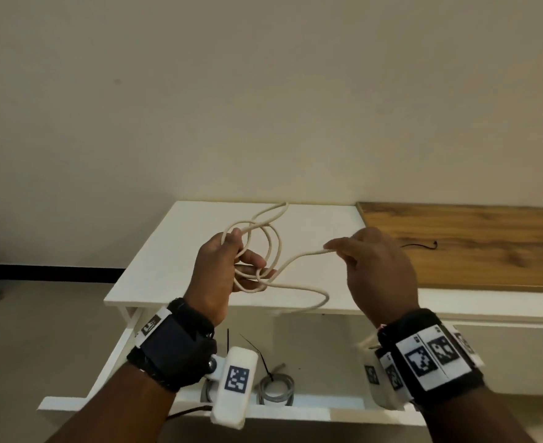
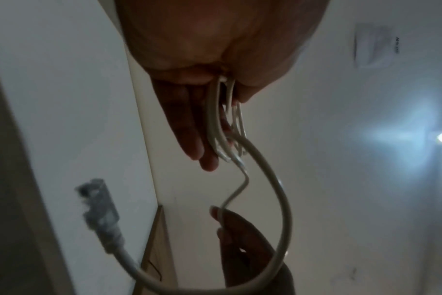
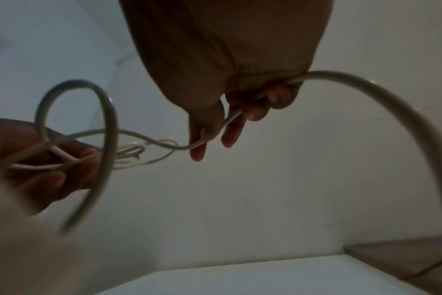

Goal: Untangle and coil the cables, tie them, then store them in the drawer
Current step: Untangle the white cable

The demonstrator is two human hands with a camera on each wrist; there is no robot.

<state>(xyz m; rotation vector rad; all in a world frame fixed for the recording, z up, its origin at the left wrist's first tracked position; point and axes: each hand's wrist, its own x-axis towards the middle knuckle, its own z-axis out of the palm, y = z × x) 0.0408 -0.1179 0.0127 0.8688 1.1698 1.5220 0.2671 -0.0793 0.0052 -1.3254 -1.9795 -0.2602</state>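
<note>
A cream cable point(image 1: 273, 247) is held up over the white cabinet top point(image 1: 311, 225). My left hand point(image 1: 228, 270) grips several loose coils of it, with thumb and fingers curled round the loops point(image 2: 227, 127). My right hand point(image 1: 375, 266) pinches the free strand point(image 1: 311, 254) to the right of the coils, and the strand runs through its curled fingers point(image 3: 240, 111). A slack loop point(image 1: 315, 298) droops down to the cabinet's front edge. The cable's clear plug point(image 2: 99, 209) dangles below, seen in the left wrist view. Below my wrists the drawer point(image 1: 263, 407) stands open.
A tied grey cable coil point(image 1: 275, 388) lies in the drawer, and a second one is partly hidden behind my left wrist camera. Black zip ties point(image 1: 257, 350) lie beside them. On the wooden top point(image 1: 471, 247) at the right lies another black tie point(image 1: 420, 245).
</note>
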